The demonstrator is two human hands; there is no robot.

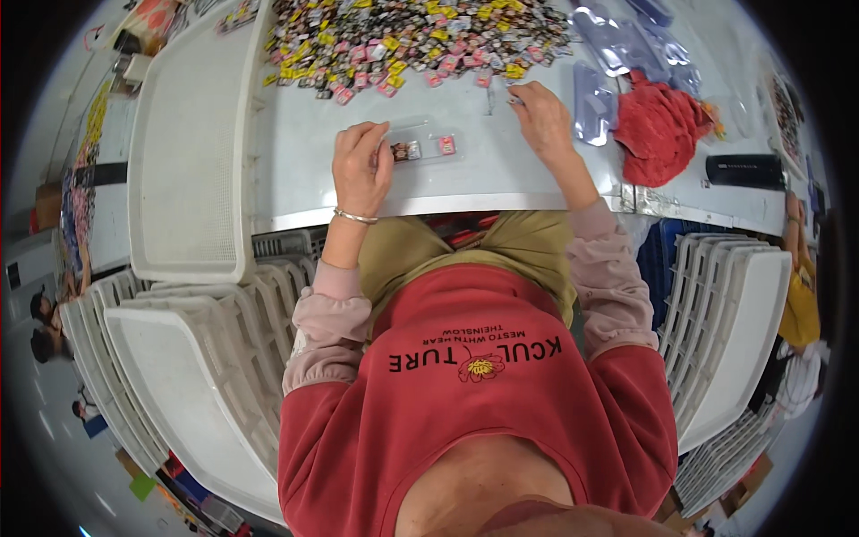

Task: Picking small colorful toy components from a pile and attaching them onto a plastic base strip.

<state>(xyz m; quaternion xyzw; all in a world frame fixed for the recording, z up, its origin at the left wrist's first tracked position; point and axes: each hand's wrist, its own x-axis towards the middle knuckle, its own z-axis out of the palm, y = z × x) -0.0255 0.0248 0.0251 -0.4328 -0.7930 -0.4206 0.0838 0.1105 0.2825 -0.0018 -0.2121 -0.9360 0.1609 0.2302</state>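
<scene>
My left hand (362,166), a metal bangle at its wrist, has its fingers curled at the left end of a small clear plastic tray (428,159) lying on the table. Inside the tray are a dark printed piece (406,150), close to my fingertips, and a pink one (446,145) towards the right end. My right hand (543,123) is closed in a pinch over the table, right of the tray. Something small and greyish (514,101) shows at its fingertips, too little to name. Beyond both hands spreads a heap of small pink, yellow and dark pieces (420,45).
Clear bluish plastic trays (592,103) and a crumpled red cloth (660,130) lie at the right, with a black cylinder (744,169) farther out. A white crate (190,161) stands on the left. Stacked white crates (201,367) flank me below the table edge (429,206).
</scene>
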